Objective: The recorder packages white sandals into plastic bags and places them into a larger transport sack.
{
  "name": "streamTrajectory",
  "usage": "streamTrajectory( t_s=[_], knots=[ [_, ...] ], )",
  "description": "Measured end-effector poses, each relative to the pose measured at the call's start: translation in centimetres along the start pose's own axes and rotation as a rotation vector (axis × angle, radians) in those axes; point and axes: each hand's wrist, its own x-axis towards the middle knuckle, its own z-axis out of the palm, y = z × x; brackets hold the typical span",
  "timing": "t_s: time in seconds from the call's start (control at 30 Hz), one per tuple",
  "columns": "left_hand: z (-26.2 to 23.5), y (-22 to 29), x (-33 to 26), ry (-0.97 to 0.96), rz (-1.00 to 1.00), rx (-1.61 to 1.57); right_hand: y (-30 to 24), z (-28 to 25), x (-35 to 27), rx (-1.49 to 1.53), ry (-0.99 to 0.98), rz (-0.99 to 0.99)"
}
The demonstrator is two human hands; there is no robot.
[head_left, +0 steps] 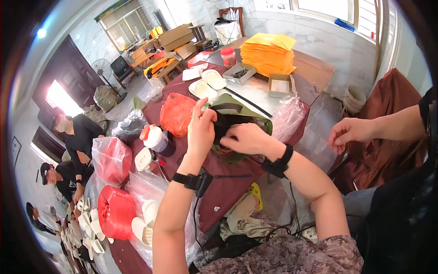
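Observation:
A green bag (263,119) with a dark inside lies on the table in front of me, its opening toward my hands. My left hand (202,132) is at its left edge, one finger raised and the others curled in on dark material there. My right hand (250,138) reaches over the opening from the right. Its fingers are bent and closed at the dark inside; what they grip is hidden. A dark strap (226,108) arches across the bag's top. Just beyond lies a thin black rod (248,102). Left of my left hand sits a red plastic bag (177,114).
Pale slippers (213,79), a tray of small dark pieces (239,73), a red-lidded jar (228,57) and yellow envelopes (268,57) stand behind. An orange-lidded bottle (157,139) and red twine (116,212) are left. Another person's hand (350,133) hangs at right; several people work at far left.

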Motion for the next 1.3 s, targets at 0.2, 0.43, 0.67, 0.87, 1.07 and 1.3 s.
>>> streamTrajectory(
  t_s=[0.2, 0.43, 0.67, 0.87, 1.07, 1.3],
  knots=[
    [1.4, 1.0, -0.7, -0.040, 0.008, -0.089, 4.1, 6.1, -1.8, -0.219, 0.084, 0.074],
    [2.0, 1.6, -2.7, -0.105, 0.025, -0.057, 2.6, 10.0, -2.2, -0.303, 0.235, 0.057],
    [1.8, 2.1, -3.7, -0.077, 0.076, -0.053, 4.7, 10.4, -0.4, -0.348, 0.217, -0.169],
    [2.4, 3.8, -4.2, -0.129, 0.108, -0.071, 7.9, 11.9, 1.8, 0.180, 0.314, -0.006],
    [2.5, 1.7, -3.6, -0.053, 0.073, -0.010, 6.8, 12.5, 3.8, 0.296, 0.449, -0.046],
    [1.7, 0.3, -1.9, 0.043, -0.070, -0.050, 4.5, 6.1, 0.1, -0.530, -0.043, -0.288]
  ],
)
